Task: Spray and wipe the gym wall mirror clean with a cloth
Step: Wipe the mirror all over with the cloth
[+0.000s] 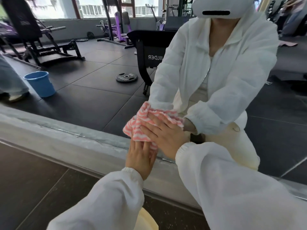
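We have the cloth (pixel 146 125), pink with white stripes, bunched flat against the mirror (pixel 93 100) close to its bottom edge, just above the pale ledge (pixel 66 143) that runs along the foot of the glass. Our right hand (pixel 166 135) lies on top of it with the fingers straight and spread, palm pressing the cloth to the glass. Our left hand (pixel 141 156) sits just below and beside the right, fingers also straight and together, their tips on the lower fold of the cloth where it hangs over the ledge. Neither hand curls round the fabric; both press it flat. White sleeves cover both our arms to the wrist.

In the mirror we see our own reflection crouched in a white jacket, meeting the cloth from the other side. Further out in the reflection, a blue bucket (pixel 39 83) stands on the dark floor near the left edge, a weight plate (pixel 126 77) lies flat near the middle, and black and purple gym machines stand before the windows.
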{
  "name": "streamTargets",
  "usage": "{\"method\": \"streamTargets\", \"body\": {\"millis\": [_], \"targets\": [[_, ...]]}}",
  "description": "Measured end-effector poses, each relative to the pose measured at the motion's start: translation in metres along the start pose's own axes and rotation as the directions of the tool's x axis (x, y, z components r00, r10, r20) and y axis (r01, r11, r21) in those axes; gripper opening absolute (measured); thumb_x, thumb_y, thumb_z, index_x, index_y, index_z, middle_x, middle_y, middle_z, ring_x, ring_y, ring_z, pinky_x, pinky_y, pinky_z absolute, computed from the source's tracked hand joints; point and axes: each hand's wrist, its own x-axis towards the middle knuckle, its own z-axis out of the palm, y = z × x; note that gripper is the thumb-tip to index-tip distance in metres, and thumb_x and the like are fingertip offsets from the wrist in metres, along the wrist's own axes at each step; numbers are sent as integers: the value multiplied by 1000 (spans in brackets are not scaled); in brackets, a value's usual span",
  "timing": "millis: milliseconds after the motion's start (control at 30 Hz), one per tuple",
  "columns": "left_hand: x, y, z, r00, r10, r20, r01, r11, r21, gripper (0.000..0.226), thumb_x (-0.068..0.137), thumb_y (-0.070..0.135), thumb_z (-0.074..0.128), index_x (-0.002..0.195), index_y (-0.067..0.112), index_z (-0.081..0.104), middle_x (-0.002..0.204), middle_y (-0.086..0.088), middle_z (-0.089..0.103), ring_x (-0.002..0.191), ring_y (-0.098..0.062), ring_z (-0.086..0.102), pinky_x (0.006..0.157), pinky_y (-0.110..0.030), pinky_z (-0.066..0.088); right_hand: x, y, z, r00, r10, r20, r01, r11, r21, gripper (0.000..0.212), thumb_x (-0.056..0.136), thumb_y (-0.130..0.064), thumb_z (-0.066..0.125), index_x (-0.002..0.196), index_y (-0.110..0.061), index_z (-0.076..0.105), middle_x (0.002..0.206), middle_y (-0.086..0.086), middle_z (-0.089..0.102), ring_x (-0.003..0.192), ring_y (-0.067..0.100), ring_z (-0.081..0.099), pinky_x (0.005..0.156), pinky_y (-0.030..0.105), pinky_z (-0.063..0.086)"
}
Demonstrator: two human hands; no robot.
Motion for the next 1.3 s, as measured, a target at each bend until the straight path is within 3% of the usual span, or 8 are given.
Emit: {"method": "streamTargets", "body": {"millis": [233, 333, 533, 700, 800, 967, 1100, 1300], "targets": [[-28, -4, 23, 962, -89, 257, 55, 989, 137, 64, 86, 45, 25, 139, 13, 40, 142, -17, 45, 128, -39, 45, 105, -58, 25, -18, -43, 27, 943, -183, 276, 147, 978, 146, 80, 101, -41, 32, 142, -11, -31, 155, 10, -24, 124, 36, -39, 100, 47, -27], [-37, -5, 33, 925, -120, 360, 44, 976, 213, 63, 96, 50, 11, 152, 23, 0, 159, -5, -5, 146, -28, -5, 110, -47, -16, -28, -59, 32, 883, -251, 396, 165, 957, 239, 82, 101, -36, 34, 140, -13, -35, 154, 8, -30, 137, 31, -31, 109, 45, -21], [-42, -2, 34, 915, -27, 402, -65, 975, 213, 68, 101, 47, 23, 149, 23, -18, 151, -1, -30, 139, -25, -27, 112, -40, -19, -44, -69, 39, 873, -232, 429, 86, 939, 332, 89, 100, -34, 42, 127, -19, -42, 151, 4, -34, 134, 26, -34, 113, 42, -18], [-21, 24, 2, 981, 194, 9, -194, 980, 49, 61, 87, 33, 35, 142, 6, 33, 147, -20, 35, 135, -38, 33, 114, -48, 22, -52, -29, 32, 992, 107, 61, -109, 994, 28, 76, 89, -30, 33, 149, -11, -10, 158, 6, -1, 142, 32, -21, 115, 45, -15], [19, 60, -48, 927, 249, -280, -291, 949, -120, 46, 88, 23, 39, 125, -1, 52, 134, -28, 46, 124, -47, 42, 100, -59, 40, -36, 32, -5, 922, 294, -252, -274, 955, 115, 63, 86, -20, 28, 148, -12, 16, 153, 4, 26, 146, 34, -1, 118, 41, -2], [102, 107, -131, 685, 299, -665, -436, 899, -44, 49, 98, 23, 44, 138, -5, 37, 146, -29, 31, 139, -38, 23, 117, -48, 13, -11, 126, -67, 703, 577, -416, -539, 814, 217, 61, 94, -17, 39, 151, -12, 17, 154, 13, 27, 141, 36, 21, 116, 46, 10], [130, 110, -139, 698, 295, -652, -335, 940, 67, 63, 96, 33, 44, 143, -6, 30, 149, -29, 24, 141, -40, 19, 117, -48, 8, -9, 133, -72, 673, 593, -442, -540, 802, 255, 52, 96, -21, 35, 147, -12, 28, 151, 11, 34, 140, 38, 22, 117, 45, 7], [84, 70, -57, 732, 421, -536, -356, 907, 227, 66, 95, 35, 47, 144, -1, 22, 149, -29, 23, 143, -36, 7, 113, -56, 20, -42, 74, -21, 805, 488, -338, -468, 872, 144, 52, 97, -12, 22, 149, -14, 16, 154, 7, 17, 146, 30, -4, 118, 42, 1]]}}
